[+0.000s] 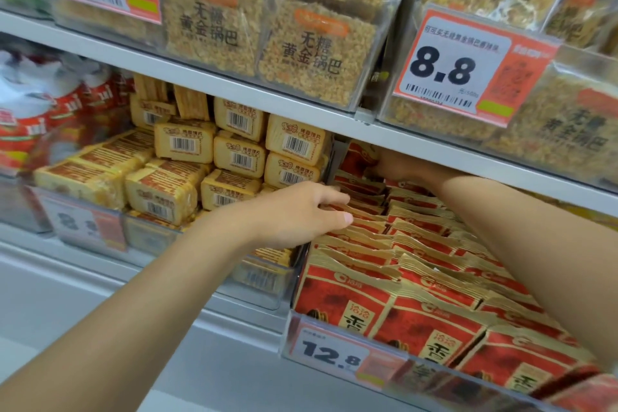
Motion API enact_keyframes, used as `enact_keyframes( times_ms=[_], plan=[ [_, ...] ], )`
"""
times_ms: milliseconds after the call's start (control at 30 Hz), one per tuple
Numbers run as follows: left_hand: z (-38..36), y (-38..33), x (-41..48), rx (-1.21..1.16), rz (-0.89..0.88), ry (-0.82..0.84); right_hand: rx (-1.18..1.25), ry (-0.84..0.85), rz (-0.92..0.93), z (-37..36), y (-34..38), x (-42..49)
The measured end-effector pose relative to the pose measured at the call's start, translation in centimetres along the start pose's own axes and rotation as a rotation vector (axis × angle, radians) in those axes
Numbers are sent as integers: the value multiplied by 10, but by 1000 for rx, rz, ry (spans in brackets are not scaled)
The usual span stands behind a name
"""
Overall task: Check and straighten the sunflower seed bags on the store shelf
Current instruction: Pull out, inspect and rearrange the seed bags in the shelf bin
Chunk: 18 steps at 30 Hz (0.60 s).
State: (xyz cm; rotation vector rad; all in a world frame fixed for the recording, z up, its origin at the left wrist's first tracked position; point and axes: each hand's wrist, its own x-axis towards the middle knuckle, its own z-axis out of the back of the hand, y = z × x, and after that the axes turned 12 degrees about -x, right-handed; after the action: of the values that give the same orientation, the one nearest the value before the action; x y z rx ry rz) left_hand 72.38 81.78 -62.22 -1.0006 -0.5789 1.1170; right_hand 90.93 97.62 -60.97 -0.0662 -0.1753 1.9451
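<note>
Behind the 12.8 price tag [331, 356], sunflower seed bags [431, 321] stand in rows. Our left hand [301, 211] curls its fingers over bag tops; farthest back from the tag, our right hand [391, 165] touches a rear bag, though we cannot tell its grip.

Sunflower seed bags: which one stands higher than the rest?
The rearmost red bag, held up by the right hand; the other bags sit lower in rows.
</note>
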Motion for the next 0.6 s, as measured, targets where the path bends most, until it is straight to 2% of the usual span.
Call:
enact_keyframes(
  times_ms=[100, 200, 300, 367, 433, 533, 600],
  plan=[
    [0, -3, 0, 15, -51, -76, 31, 2, -6, 1, -4, -1],
    [0, -3, 2, 70, -109, -158, 204, -4, -14, 1, -6, -9],
    [3, 1, 3, 77, -140, -190, 302, -215, 24, 4, -4, -24],
    [3, 4, 4, 90, -136, -200, 321, -272, 100, 4, -6, -33],
    [4, 6, 7, 120, -143, -222, 292, -205, 165, 5, -9, -38],
    [4, 4, 10, 186, -167, -248, 95, -98, 180, -2, -12, -35],
    [5, 4, 10, 230, -173, -244, 82, -75, 179, -5, -10, -32]
  ],
)
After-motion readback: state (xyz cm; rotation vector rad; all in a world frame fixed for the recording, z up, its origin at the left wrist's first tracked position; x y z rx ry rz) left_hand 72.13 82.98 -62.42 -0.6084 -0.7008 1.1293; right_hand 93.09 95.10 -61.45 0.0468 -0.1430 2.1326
